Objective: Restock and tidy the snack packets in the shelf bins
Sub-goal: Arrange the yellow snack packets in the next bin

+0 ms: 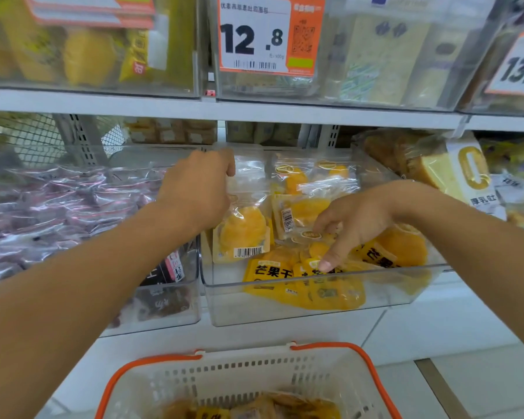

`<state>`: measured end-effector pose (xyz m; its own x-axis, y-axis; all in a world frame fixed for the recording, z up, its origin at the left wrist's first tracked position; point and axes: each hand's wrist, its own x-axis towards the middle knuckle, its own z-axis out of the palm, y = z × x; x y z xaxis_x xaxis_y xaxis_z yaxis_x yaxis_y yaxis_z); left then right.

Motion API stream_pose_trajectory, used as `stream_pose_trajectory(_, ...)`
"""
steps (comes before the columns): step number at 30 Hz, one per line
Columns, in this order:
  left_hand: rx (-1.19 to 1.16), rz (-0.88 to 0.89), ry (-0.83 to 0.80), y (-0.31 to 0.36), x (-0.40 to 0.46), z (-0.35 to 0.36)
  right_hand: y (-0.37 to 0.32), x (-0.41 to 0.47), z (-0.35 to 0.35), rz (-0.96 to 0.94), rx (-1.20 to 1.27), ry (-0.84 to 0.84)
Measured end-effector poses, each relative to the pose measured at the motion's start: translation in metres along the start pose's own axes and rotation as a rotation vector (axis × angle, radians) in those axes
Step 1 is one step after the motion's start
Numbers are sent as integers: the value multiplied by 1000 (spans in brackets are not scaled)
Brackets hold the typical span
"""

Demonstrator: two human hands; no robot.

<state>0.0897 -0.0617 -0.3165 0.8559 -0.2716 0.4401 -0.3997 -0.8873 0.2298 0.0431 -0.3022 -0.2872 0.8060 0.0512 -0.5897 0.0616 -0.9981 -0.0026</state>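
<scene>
So we've got the yellow-and-clear plastic packets of dried mango (303, 276) piled loose in the clear plastic shelf bin (285, 309) in the middle, some lying flat with the yellow label up at the front, a few more standing or leaning toward the back. One clear mango packet with a barcode sticker (242, 231) stands upright near the bin's left wall, and our left hand (198, 189) is curled over its top edge; the fingertips are tucked behind the packet, so we can't really see how they grip, only that the fingers bend round it. Our right hand (350, 225) reaches in from the right with fingers spread and pointing down, thumb and forefinger closing on a small clear packet top (310, 235) in the heap, though the pinch is partly hidden by the hand itself. Left of that sits another clear bin of pinkish-purple shiny packets (58, 207), blurry, text unreadable. To the right are bagged bread slices with a gold zero on the wrapper (454, 173). Above, the white shelf edge (254, 111) carries more bins and an orange-and-white price tag reading 12.8 (270, 37). Down below is a white plastic basket with orange handles (245, 376), cut off by the frame, with some packets inside we can barely make out.
</scene>
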Motion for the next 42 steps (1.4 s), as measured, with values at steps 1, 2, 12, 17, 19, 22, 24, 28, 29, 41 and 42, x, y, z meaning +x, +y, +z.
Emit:
stream_pose_trajectory(1, 12, 3, -1, 1, 0, 0, 1, -3, -1, -12, -18, 9)
stream_pose_trajectory(2, 31, 3, 5, 1, 0, 0, 0, -5, -1, -15, -54, 13)
stream_pose_trajectory(12, -86, 7, -26, 0, -3, -1, -2, -5, -10, -434, 376, 593)
stream_pose_trajectory(17, -317, 44, -95, -7, -4, -1, -20, 23, 19, -501, 824, 737)
stream_pose_trajectory(19, -385, 51, -140, -8, -6, -2, -28, 27, 21, -541, 871, 796)
stream_pose_trajectory(22, -529, 97, -196, -9, -7, -7, -49, 26, 21, -659, 913, 783)
stream_pose_trajectory(24, -425, 185, -210, -10, -4, -9, -56, 26, 17, -600, 932, 784)
stream_pose_trajectory(28, -320, 147, -28, -8, -1, -6, -32, 35, 11, -221, 489, 556)
stream_pose_trajectory(29, -311, 139, 14, -9, -1, -3, -26, 38, 15, -156, 294, 447)
stream_pose_trajectory(41, -242, 78, -91, -2, -2, -8, -34, 31, 34, 35, 66, 251)
stream_pose_trajectory(42, -241, 80, -120, -2, -2, -11, -33, 29, 32, 37, 106, 281)
